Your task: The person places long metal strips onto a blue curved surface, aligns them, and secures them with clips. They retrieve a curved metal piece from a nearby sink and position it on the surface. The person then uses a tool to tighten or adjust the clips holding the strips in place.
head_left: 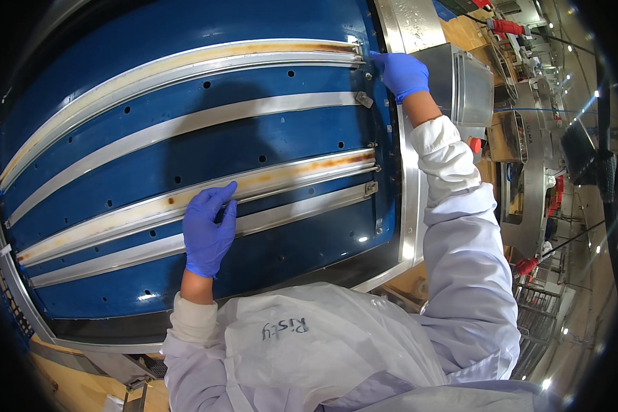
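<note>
Before me is a large blue curved panel [302,257] carrying several long metal strips. My left hand [209,230], in a blue-violet glove, rests over the lower strips with thumb and fingers apart. Its fingertips touch a pale, brown-stained sealing bar [281,178], and nothing is held in it. At the panel's right edge is my gloved right hand [403,75], by the end of the upper stained bar [254,49]. Its fingers are bunched against that edge; what they grip, if anything, is hidden. A plain metal strip [254,108] lies between the two stained bars.
A bare metal frame [410,213] borders the panel on the right. Beyond it stand a grey metal box [470,86] and a red button [474,145]. Cables with red connectors [507,27] hang at the far right. Small holes dot the panel.
</note>
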